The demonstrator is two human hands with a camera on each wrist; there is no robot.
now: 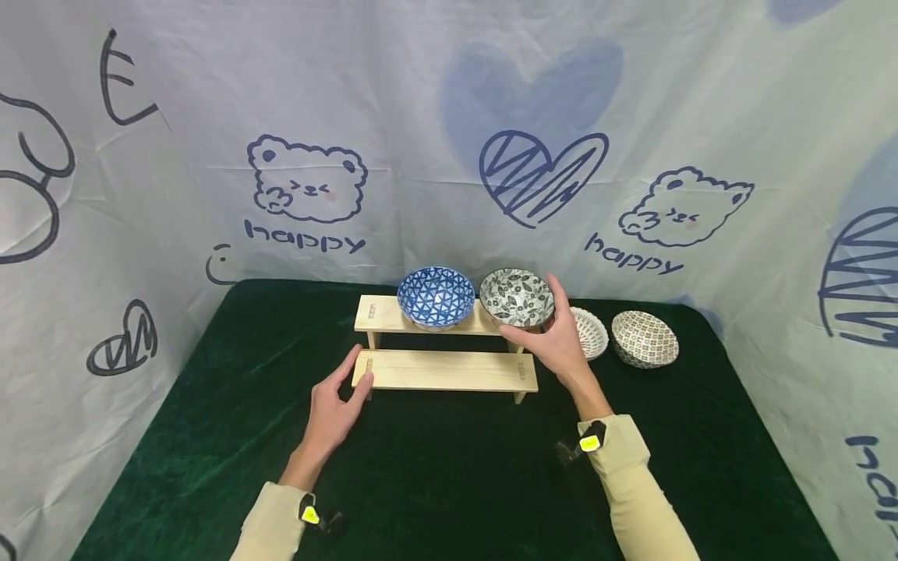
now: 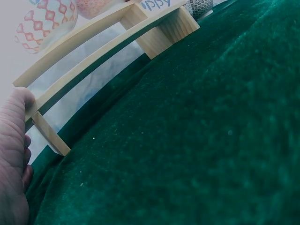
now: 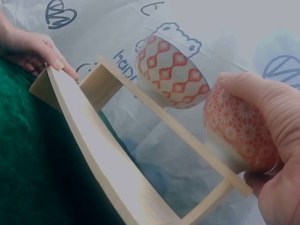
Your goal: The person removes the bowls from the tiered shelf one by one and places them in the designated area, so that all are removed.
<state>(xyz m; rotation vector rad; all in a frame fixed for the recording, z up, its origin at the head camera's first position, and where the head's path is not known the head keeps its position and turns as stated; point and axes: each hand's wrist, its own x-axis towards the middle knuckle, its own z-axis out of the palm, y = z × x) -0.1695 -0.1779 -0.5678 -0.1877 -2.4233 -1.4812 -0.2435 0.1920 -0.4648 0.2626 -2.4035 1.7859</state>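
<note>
Here's the right hand (image 1: 561, 343), gripping the leaf-patterned bowl (image 1: 517, 298) at the right end of the upper tier of the wooden stand (image 1: 445, 370), and part of its grip is tucked out of sight around the bowl. Does the bowl's foot bear fully on the board? Hard to call from these angles. That same hand blocks the left part of a ribbed white bowl (image 1: 592, 333) on the green cloth (image 1: 449, 467), with a lattice-patterned bowl (image 1: 644, 340) fully visible just to its right. Over on the left wrist view, glare washes out the upper corner, the frame's edge slices off the bowls on the tier, and much of the left hand (image 1: 335, 405) is cut away too; still, the head view shows it pinching the left end of the lower tier. On the right wrist view, the stand's near end runs out of frame. Now the looks: the gripped bowl has dark leaves on white inside, a coral-red floral print outside, pale towards the foot. Beside it, upright on the upper tier, sits the blue bowl (image 1: 436, 298), white triangular linework inside, red diamonds outside.
</note>
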